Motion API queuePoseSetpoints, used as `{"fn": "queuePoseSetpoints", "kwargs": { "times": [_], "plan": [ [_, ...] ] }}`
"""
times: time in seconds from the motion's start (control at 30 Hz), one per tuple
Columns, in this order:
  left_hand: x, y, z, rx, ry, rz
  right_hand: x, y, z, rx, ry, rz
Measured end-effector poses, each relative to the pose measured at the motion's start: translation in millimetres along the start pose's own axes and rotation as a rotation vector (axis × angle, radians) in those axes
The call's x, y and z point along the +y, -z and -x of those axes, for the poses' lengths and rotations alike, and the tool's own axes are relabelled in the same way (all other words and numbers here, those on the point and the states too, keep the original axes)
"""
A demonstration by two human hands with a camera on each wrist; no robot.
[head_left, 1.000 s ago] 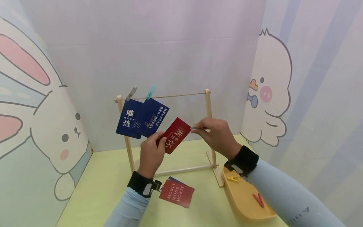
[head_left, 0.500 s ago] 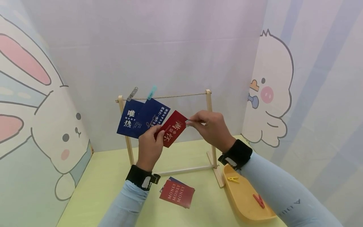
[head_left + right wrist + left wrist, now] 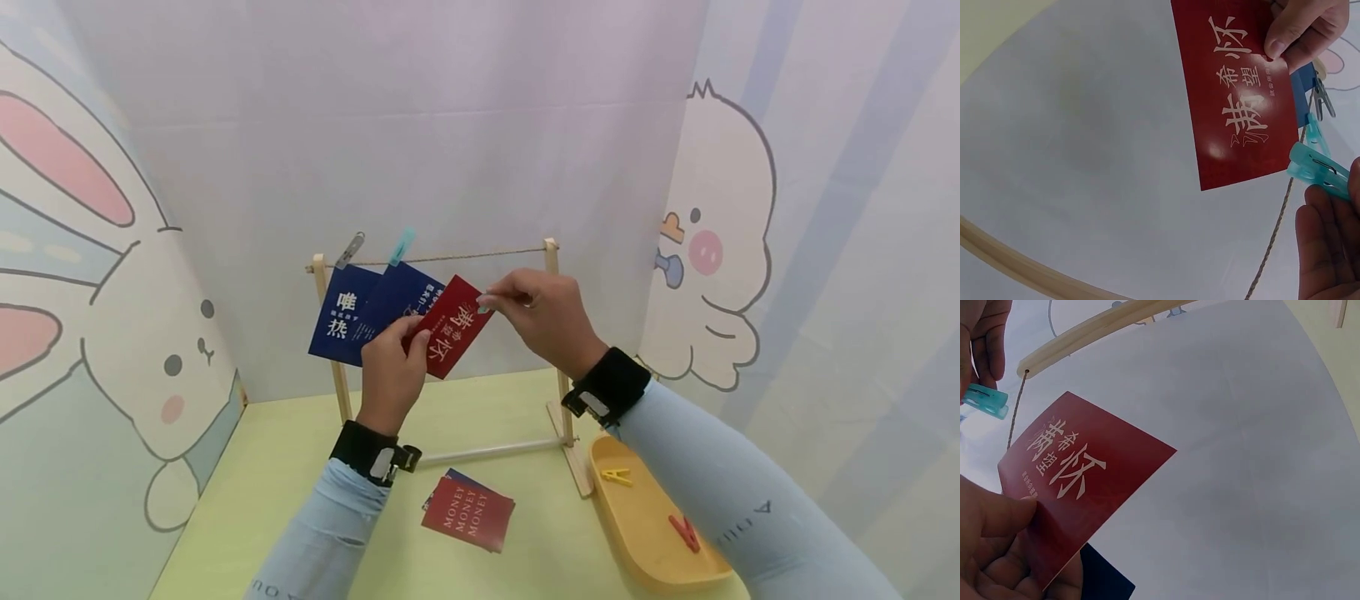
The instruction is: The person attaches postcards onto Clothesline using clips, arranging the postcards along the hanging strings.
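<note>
Evidently the right hand pinches a teal clip by the right corner of the red card; the left hand grips its lower left; keeping it flat should help a square bite; above runs the rope, blue cards at its left end

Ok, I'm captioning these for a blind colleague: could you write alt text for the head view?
A person's left grip holds a red rectangular printed card while the right grip pinches a turquoise plastic clip near the card's corner. Behind, two dark-blue cards hang from a brown rope on a wooden frame; a yellow oval tray stands right.
</note>
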State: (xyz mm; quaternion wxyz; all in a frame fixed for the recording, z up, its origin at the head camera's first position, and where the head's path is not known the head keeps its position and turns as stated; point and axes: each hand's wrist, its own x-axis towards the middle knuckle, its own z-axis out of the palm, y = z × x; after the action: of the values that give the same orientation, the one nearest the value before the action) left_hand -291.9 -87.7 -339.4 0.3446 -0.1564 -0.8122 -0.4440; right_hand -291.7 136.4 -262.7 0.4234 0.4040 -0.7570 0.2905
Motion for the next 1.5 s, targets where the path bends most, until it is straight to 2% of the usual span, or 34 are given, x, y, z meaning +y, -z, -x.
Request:
{"fn": "queuePoseSetpoints", "kwargs": {
  "times": [0.37, 1.07, 1.5],
  "plan": [
    [8.7, 4.7, -7.7, 0.01, 0.012, 0.023, 6, -3, -26, 0.043, -0.006, 0.018],
    [10.8, 7.3, -14.1, 0.034, 0.039, 0.023, 14, -16, -63, 0.057, -0.165, -0.021],
    [9.0, 6.7, -14.8, 0.055, 0.049, 0.029, 19, -21, -77, -0.003, -0.284, -0.044]
  ]
}}
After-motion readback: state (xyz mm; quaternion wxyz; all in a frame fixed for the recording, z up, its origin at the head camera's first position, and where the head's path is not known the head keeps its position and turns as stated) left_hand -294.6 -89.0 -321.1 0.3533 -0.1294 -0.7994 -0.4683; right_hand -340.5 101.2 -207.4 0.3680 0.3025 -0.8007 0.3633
